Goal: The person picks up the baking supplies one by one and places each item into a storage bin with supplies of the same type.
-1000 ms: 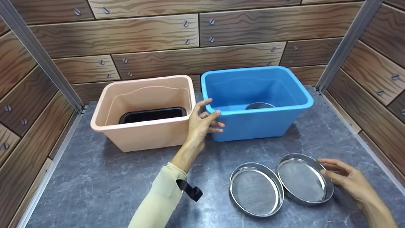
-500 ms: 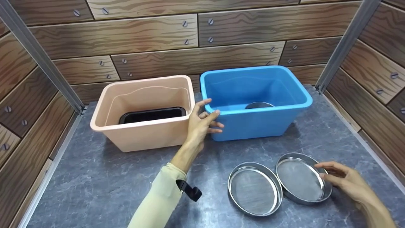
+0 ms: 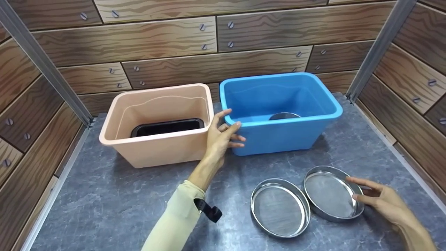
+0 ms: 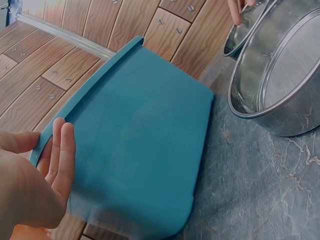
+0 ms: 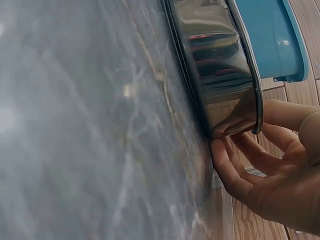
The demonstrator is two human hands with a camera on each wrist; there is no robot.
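The round metal pan [image 3: 331, 195], hollow side up, lies left of the right hand [image 3: 388, 204], which pinches its wall. The blue bin [image 3: 278, 139], long axis side to side, extends rightward from the left hand [image 3: 218, 137], whose loosely extended fingers touch its corner.

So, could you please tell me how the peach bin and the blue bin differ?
The peach bin stands on the left, the blue bin on the right. The peach bin has a black container inside; the blue bin has a mostly hidden round item. Both are upright and open-topped, with rounded corners.
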